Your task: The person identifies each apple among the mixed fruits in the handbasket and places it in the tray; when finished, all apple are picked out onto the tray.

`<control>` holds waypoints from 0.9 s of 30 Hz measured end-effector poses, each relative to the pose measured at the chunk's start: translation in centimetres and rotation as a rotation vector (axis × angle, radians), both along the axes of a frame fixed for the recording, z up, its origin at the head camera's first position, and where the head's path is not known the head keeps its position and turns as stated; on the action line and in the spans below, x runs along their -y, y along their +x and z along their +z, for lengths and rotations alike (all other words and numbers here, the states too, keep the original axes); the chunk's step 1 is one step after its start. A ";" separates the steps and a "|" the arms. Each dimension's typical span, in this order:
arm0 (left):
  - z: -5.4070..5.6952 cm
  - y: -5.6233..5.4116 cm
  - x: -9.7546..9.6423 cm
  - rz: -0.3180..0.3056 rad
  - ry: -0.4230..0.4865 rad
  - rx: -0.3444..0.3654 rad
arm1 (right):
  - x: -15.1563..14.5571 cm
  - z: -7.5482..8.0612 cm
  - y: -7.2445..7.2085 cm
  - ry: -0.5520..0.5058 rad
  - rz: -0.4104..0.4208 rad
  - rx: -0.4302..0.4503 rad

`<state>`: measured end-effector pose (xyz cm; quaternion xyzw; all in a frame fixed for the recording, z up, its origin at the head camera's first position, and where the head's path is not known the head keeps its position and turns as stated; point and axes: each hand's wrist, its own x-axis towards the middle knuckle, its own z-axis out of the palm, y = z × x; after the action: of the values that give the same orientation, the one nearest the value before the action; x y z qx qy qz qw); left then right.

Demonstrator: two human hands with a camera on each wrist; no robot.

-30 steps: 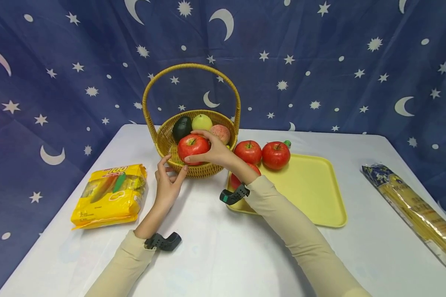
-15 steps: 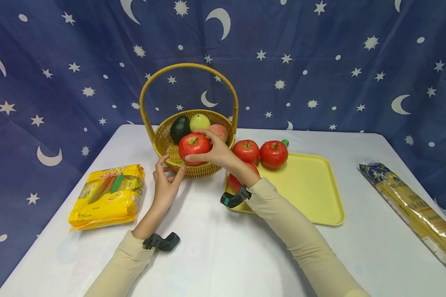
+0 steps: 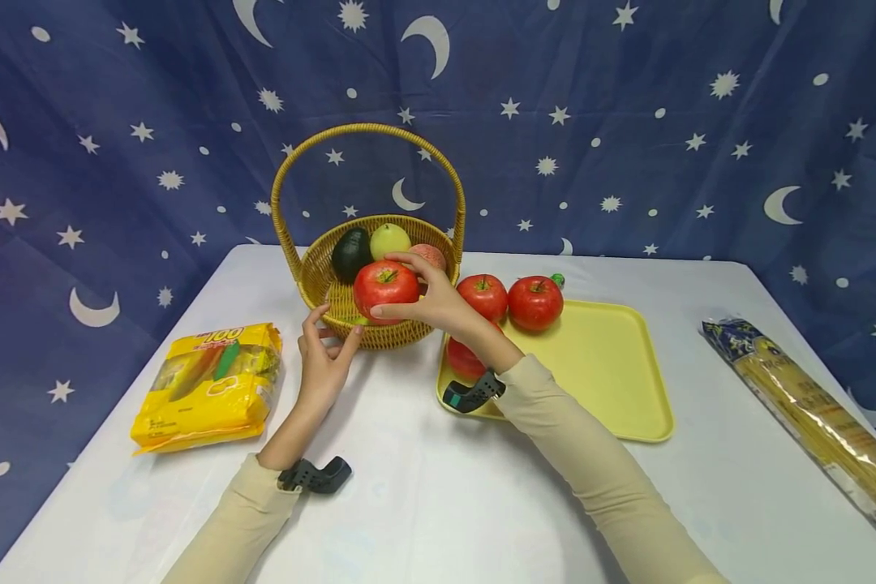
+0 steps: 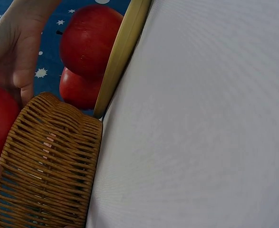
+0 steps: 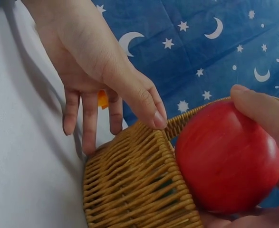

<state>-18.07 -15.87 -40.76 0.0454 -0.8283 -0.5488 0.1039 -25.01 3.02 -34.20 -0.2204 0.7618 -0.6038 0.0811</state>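
Observation:
My right hand (image 3: 438,304) grips a red apple (image 3: 385,285) between thumb and fingers, over the front rim of the wicker basket (image 3: 321,280). In the right wrist view the apple (image 5: 229,156) is beside the woven wall. My left hand (image 3: 324,357) holds the basket's front left edge, thumb near the rim and other fingers along the outside. Inside the basket lie an avocado (image 3: 351,255), a yellow-green round fruit (image 3: 390,241) and a pinkish, rough-skinned round fruit (image 3: 430,255), partly covered by my right hand. A bit of green shows below the held apple.
To the right, a yellow tray (image 3: 606,373) bears red apples (image 3: 536,303) along its left side, one partly behind my right wrist. A small green item (image 3: 558,280) is behind them. A yellow package (image 3: 212,388) lies at left, a spaghetti pack (image 3: 803,414) at far right.
The apple in my right hand has shifted slightly right relative to the basket, its stem now tilted more into view. My left hand stays at the basket's edge. The whole view drifts slightly.

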 end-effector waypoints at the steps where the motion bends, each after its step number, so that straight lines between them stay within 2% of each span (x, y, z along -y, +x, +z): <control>1: 0.0 0.0 0.0 0.000 0.002 0.000 | -0.1 0.0 0.0 0.000 0.006 -0.002; 9: -0.1 0.1 0.0 -0.005 0.018 0.003 | -0.8 0.1 0.5 0.027 0.036 -0.012; 20: -0.1 -0.1 -0.1 0.004 0.008 -0.015 | -1.8 0.8 0.9 0.039 0.019 0.002; 27: -0.1 -0.1 0.0 0.000 0.011 -0.002 | -2.6 1.0 1.1 0.017 0.017 0.001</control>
<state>-18.16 -15.86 -40.89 0.0452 -0.8252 -0.5532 0.1046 -23.90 5.59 -33.23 -0.2258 0.7649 -0.5968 0.0886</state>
